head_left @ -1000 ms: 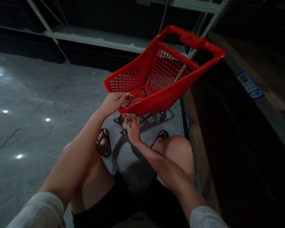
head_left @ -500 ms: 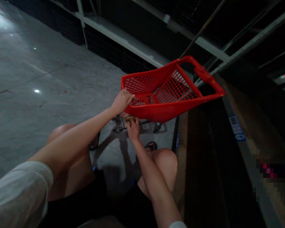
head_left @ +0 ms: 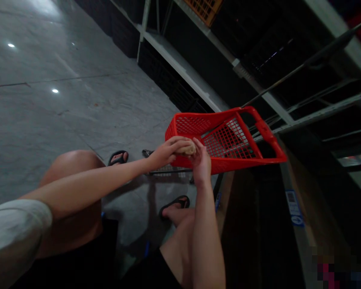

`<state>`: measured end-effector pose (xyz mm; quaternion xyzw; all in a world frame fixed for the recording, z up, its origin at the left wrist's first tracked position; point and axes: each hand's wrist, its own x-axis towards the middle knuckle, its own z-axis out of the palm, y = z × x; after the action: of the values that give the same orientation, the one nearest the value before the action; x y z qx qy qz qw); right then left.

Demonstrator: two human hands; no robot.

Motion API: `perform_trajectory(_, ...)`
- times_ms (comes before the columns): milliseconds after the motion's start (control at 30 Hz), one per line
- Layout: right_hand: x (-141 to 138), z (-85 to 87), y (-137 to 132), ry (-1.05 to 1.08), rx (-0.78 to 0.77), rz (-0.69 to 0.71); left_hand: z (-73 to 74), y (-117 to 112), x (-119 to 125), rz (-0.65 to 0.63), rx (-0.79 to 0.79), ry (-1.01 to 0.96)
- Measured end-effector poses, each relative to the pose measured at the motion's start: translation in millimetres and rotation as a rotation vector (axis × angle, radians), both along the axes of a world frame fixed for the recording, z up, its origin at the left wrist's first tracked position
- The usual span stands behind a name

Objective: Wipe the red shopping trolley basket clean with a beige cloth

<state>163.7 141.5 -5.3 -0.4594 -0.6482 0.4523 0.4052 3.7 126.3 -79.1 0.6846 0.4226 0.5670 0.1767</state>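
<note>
A crumpled tan cloth point(head_left: 187, 149) is bunched between my two hands, in front of the red shopping cart point(head_left: 228, 163). My left hand point(head_left: 166, 152) has its fingers closed over the cloth from the left. On the other side my right hand point(head_left: 202, 162) grips the cloth's right end, its fingers pointing up. Both hands are over the cart's near end, hiding part of its rim. The basket has perforated plastic walls and a looped handle at the right. Below it a metal lower frame point(head_left: 171, 171) is partly visible.
Grey shiny floor point(head_left: 63, 116) spreads to the left. Metal shelving point(head_left: 180, 64) with dark crates runs behind the cart, and an orange crate point(head_left: 206, 10) sits higher up. A dark shelf edge with a blue-and-white label point(head_left: 295, 208) is on the right. My sandalled feet are below.
My left hand has left the cart's rim, and my right hand has come up from the cart's side with the cloth. Both hands now meet on it. The view has shifted.
</note>
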Motion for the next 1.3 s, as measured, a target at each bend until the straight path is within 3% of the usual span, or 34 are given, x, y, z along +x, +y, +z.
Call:
perform_trajectory(100,-10.4,-2.2,22.1,-0.248,0.211,-0.028,-27.8,22.0,-15.4,0.401,-0.188,-0.225)
perform_trajectory(133,-15.3,-4.0,27.4,-0.332,0.244,-0.019,-37.6,27.5,-16.4,0.483,-0.272,-0.28)
perform_trajectory(167,-20.5,-5.8,31.1,-0.424,0.24,0.003,-47.1,30.3,-13.7,0.507,-0.347,-0.314)
perform_trajectory(233,-29.8,-8.3,33.5,-0.63,0.166,0.05,-63.7,26.1,3.4,0.436,-0.411,-0.342)
perform_trajectory(333,-35.2,-7.8,28.0,-0.883,0.102,0.087,-76.1,0.2,45.5,0.301,-0.288,-0.358)
perform_trajectory(400,-31.1,-5.3,21.8,-0.935,0.096,0.092,-73.6,-16.6,67.4,0.257,-0.212,-0.345)
perform_trajectory(467,-22.3,-1.8,15.1,-0.941,0.076,0.09,-64.6,-20.5,73.8,0.231,-0.149,-0.317)
perform_trajectory(567,-6.3,3.1,4.2,-0.946,0.02,0.076,-49.2,4.0,55.7,0.293,-0.113,-0.31)
perform_trajectory(667,9.0,6.1,-7.9,-0.953,-0.031,0.066,-40.3,41.4,30.7,0.434,-0.214,-0.356)
perform_trajectory(767,23.7,6.9,-18.7,-0.897,-0.055,0.073,-38.5,49.2,28.9,0.487,-0.288,-0.389)
perform_trajectory(867,37.1,7.2,-26.1,-0.832,-0.082,0.085,-42.1,6.9,57.3,0.411,-0.227,-0.369)
perform_trajectory(1033,50.2,6.5,-32.1,-0.855,-0.142,0.031,-57.7,-105.7,133.1,0.145,-0.137,-0.312)
perform_trajectory(1100,54.4,3.9,-33.0,-0.776,-0.147,0.039,-60.0,-124.1,152.0,0.117,-0.145,-0.337)
perform_trajectory(1167,61.2,0.3,-33.7,-0.628,-0.17,0.073,-56.0,-114.7,153.3,0.228,-0.189,-0.39)
perform_trajectory(1300,80.9,-6.2,-34.9,-0.425,-0.331,0.074,-37.9,-51.2,115.7,0.63,-0.259,-0.603)
